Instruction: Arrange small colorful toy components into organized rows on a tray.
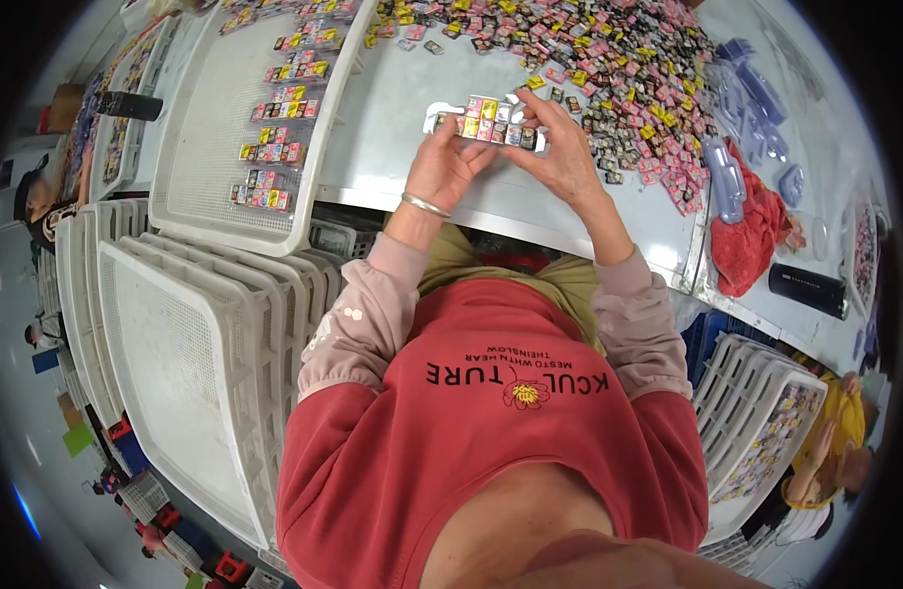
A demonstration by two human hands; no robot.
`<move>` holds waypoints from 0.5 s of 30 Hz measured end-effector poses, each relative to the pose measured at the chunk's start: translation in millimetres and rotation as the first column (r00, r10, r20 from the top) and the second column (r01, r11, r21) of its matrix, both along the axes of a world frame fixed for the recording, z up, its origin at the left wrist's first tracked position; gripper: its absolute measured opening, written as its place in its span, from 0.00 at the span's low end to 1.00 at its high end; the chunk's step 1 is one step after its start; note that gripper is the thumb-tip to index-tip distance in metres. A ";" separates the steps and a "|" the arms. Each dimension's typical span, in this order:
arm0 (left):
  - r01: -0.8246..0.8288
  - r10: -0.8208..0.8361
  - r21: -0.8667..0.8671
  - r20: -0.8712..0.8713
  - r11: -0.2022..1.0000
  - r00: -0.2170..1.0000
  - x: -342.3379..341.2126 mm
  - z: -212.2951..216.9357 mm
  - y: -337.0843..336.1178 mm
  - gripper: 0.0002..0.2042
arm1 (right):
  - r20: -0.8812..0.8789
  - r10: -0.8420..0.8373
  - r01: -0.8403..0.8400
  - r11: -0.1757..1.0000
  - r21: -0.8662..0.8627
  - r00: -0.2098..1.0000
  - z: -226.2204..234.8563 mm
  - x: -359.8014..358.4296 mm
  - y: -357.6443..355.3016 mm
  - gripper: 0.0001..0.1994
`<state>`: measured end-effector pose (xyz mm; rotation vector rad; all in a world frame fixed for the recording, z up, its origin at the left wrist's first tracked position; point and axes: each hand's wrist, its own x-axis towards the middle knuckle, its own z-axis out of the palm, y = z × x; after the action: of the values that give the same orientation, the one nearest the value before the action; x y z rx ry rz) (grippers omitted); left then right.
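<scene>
My left hand (444, 165) and my right hand (561, 147) together hold a clear plastic blister tray (483, 122) just above the white table (393, 137). The tray carries two rows of small coloured square pieces, pink, yellow and dark. My left thumb rests on the tray's near edge and my right fingers curl over its right end. A silver bangle (424, 205) sits on my left wrist. A big heap of loose small coloured pieces (618, 69) lies on the table just beyond and to the right of my hands.
A white mesh tray (226, 196) at left holds several filled blister strips (275, 147). A stack of white mesh trays (186, 344) stands below it. Empty clear blister trays (746, 108), a red cloth (751, 236) and a black cylinder (807, 290) lie at right. Another person (834, 442) sits at lower right.
</scene>
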<state>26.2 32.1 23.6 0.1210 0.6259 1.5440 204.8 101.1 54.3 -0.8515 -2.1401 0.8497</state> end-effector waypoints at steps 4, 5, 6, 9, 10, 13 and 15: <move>-0.016 0.018 0.020 -0.085 1.000 0.996 -9.5 11.1 8.7 0.18 | -0.183 -0.068 0.003 0.942 -0.335 0.981 0.2 -16.2 2.8 0.34; -0.005 0.007 0.021 -0.103 1.000 0.995 -14.2 13.7 10.7 0.18 | -0.259 -0.120 -0.030 0.860 -0.510 0.959 0.3 -20.0 4.5 0.33; 0.003 -0.002 0.007 -0.121 1.000 0.993 -18.7 16.4 13.0 0.18 | -0.320 -0.183 -0.081 0.746 -0.661 0.930 1.0 -23.8 6.5 0.32; 0.011 -0.006 0.030 -0.156 0.999 0.988 -29.2 25.5 19.4 0.18 | -0.373 -0.175 -0.155 0.693 -0.704 0.911 8.8 -36.7 15.1 0.30; -0.004 0.010 0.040 -0.160 0.999 0.987 -32.7 29.4 22.3 0.18 | -0.388 -0.169 -0.180 0.674 -0.716 0.906 12.6 -41.5 19.4 0.30; -0.078 0.080 0.037 -0.037 0.996 0.996 -53.2 47.0 41.4 0.19 | -0.412 -0.148 -0.186 0.723 -0.665 0.899 23.7 -51.5 34.2 0.29; -0.142 0.151 0.116 -0.069 0.983 0.986 -83.2 62.0 61.1 0.18 | -0.443 -0.148 -0.190 0.752 -0.631 0.884 23.2 -61.4 50.1 0.28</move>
<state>-57.0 93.2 85.6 0.2238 0.6207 1.7241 143.4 151.2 77.4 -0.8311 -1.4038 1.6984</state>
